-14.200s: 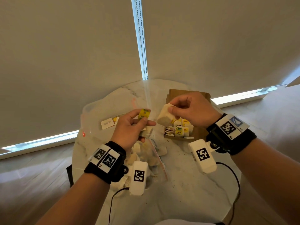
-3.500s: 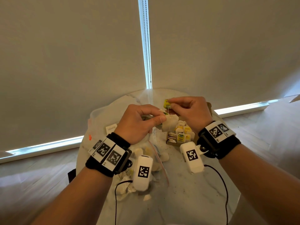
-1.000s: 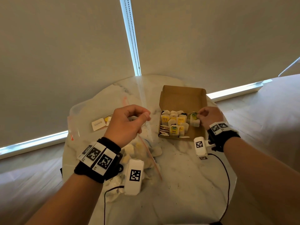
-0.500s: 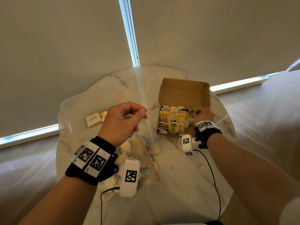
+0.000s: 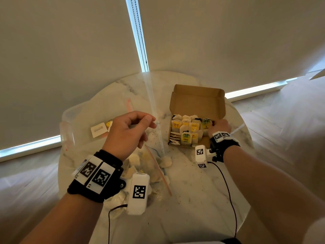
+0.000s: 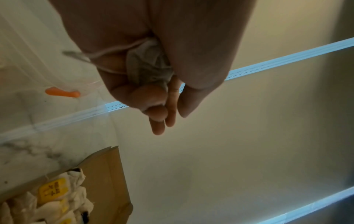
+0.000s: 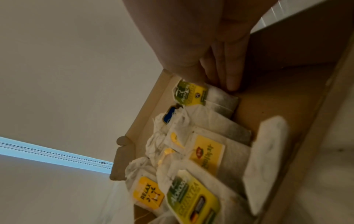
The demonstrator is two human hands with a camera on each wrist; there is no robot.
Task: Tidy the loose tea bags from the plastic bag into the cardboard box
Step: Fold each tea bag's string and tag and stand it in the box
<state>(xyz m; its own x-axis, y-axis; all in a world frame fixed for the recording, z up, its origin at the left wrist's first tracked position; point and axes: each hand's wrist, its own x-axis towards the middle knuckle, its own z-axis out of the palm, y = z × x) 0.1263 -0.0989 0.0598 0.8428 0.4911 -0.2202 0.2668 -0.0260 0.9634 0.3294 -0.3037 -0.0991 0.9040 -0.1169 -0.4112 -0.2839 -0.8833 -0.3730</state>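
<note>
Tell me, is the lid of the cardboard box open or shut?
Open. The lid of the cardboard box stands raised at the far side, and the tea bags inside are in plain view.

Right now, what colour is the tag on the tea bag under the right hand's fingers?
Green and yellow tag, clearest in the right wrist view.
</note>
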